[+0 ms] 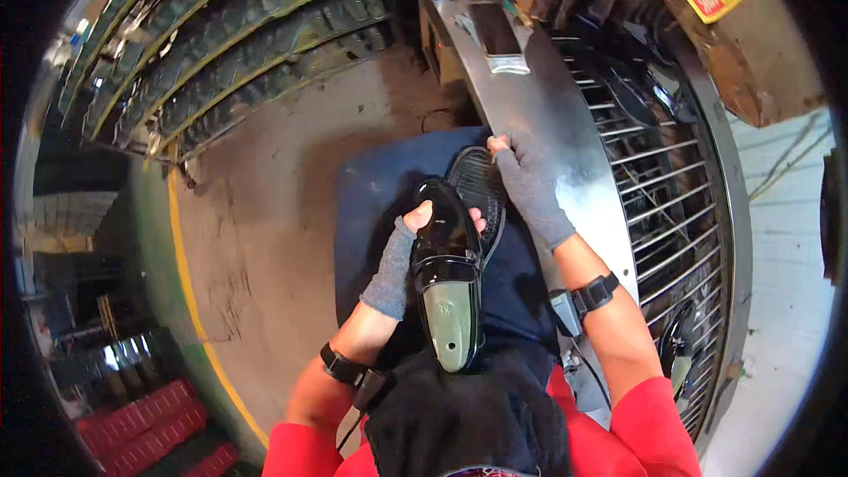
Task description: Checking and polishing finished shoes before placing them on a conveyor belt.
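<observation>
My left hand [408, 247], in a grey fingerless glove, is closed around a glossy black shoe [440, 225]. Its thumb lies on the upper, and its fingertips show past the shoe's right side. Inside the shoe is a green shoe last [450, 322], its heel end toward me. Beside and partly behind the shoe is a ribbed black shoe sole [484, 181]; whether a shoe is attached to it cannot be made out. Gloved the same way, my right hand [527, 181] is closed at the sole's far right edge, most of its fingers hidden.
A metal ledge [574, 150] runs along my right, bearing a dark phone-like slab [495, 28]. Beyond it, metal bars [662, 159] cover a trough with black shoes. Shelves of shoes [265, 26] stand far left. Dark blue cloth [375, 185] lies beneath my hands.
</observation>
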### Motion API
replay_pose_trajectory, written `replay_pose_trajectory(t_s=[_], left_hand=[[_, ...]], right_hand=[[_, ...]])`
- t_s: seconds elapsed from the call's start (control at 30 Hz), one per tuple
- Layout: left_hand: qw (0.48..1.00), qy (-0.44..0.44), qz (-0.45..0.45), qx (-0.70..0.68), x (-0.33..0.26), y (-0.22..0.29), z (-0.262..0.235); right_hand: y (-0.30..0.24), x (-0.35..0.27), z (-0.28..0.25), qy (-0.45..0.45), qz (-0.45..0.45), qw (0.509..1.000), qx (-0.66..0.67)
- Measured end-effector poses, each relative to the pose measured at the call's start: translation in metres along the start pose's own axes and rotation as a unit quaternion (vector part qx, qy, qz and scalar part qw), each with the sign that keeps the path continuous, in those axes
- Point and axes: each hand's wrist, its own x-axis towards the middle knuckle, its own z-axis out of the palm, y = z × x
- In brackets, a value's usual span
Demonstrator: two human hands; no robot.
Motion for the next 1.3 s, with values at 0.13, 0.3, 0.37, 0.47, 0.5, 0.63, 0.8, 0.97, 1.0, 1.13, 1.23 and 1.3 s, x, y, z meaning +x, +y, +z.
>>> replay_pose_trajectory(t_s=[0.13, 0.3, 0.37, 0.47, 0.5, 0.63, 0.8, 0.97, 1.0, 1.13, 1.23, 1.3], left_hand=[[1.000, 0.027, -0.011, 0.003, 0.009, -0.003, -0.014], [1.000, -0.008, 0.016, 0.006, 0.001, 0.001, -0.007], [0.999, -0.011, 0.037, -0.006, -0.004, 0.004, 0.005], [0.996, -0.031, 0.083, -0.012, -0.012, 0.013, 0.011], [0.994, -0.034, 0.102, 0.008, -0.014, 0.016, 0.018], [0.989, -0.121, 0.084, 0.000, -0.003, 0.019, 0.049], [0.935, -0.116, 0.160, 0.296, 0.016, 0.004, 0.078], [0.668, 0.071, 0.298, 0.678, 0.055, 0.022, 0.020], [0.391, 0.151, 0.292, 0.860, 0.061, 0.023, 0.017], [0.720, 0.113, 0.228, 0.645, 0.054, 0.028, 0.031], [0.938, -0.057, 0.126, 0.318, 0.045, 0.051, 0.027], [0.957, -0.144, 0.098, 0.233, 0.045, 0.057, 0.021]], right_hand=[[0.031, -0.010, -0.026, 0.109, 0.164, 0.935, 0.296], [0.110, -0.042, -0.235, 0.313, 0.172, 0.934, -0.001], [0.146, -0.077, -0.343, 0.193, 0.199, 0.865, -0.419], [0.118, -0.121, -0.362, 0.113, 0.122, 0.709, -0.686], [0.105, -0.132, -0.354, 0.156, 0.087, 0.707, -0.684], [0.018, -0.124, -0.229, 0.004, 0.191, 0.981, -0.027], [-0.097, -0.116, -0.069, -0.148, 0.233, 0.836, 0.475], [-0.078, -0.103, -0.082, -0.201, 0.343, 0.727, 0.560], [-0.062, -0.098, -0.081, -0.180, 0.362, 0.727, 0.554], [-0.058, -0.095, -0.093, -0.107, 0.388, 0.767, 0.500], [-0.039, -0.101, -0.104, -0.118, 0.360, 0.770, 0.513], [-0.023, -0.103, -0.118, -0.125, 0.396, 0.761, 0.498]])
